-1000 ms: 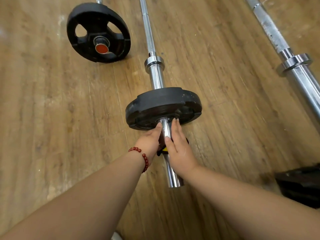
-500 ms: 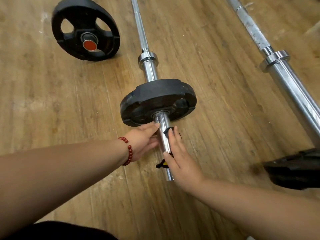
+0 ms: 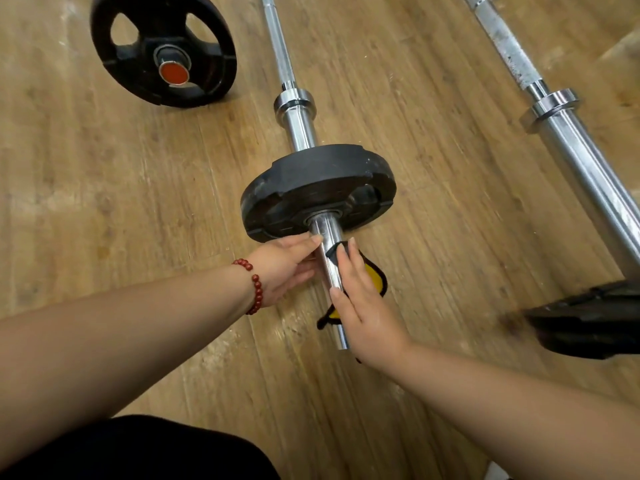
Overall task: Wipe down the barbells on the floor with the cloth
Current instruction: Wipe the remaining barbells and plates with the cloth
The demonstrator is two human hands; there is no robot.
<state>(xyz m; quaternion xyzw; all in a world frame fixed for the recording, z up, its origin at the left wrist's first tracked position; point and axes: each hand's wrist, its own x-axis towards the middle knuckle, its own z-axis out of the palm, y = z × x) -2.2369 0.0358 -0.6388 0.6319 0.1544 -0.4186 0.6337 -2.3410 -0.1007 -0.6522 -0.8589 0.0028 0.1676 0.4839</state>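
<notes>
Our flat right hand [image 3: 363, 306] had dragged the yellow cloth [image 3: 375, 277] back from the weight plate [image 3: 311, 174], wiping the sleeve [image 3: 327, 230]; our spread left hand [image 3: 280, 265] steadied it.

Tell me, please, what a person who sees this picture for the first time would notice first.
The black weight plate on the middle barbell, at the centre, catches the eye first. Just below it the right hand presses a yellow cloth against the chrome sleeve, and the left hand touches the sleeve from the other side. A second plate with a red centre sits at upper left.
</notes>
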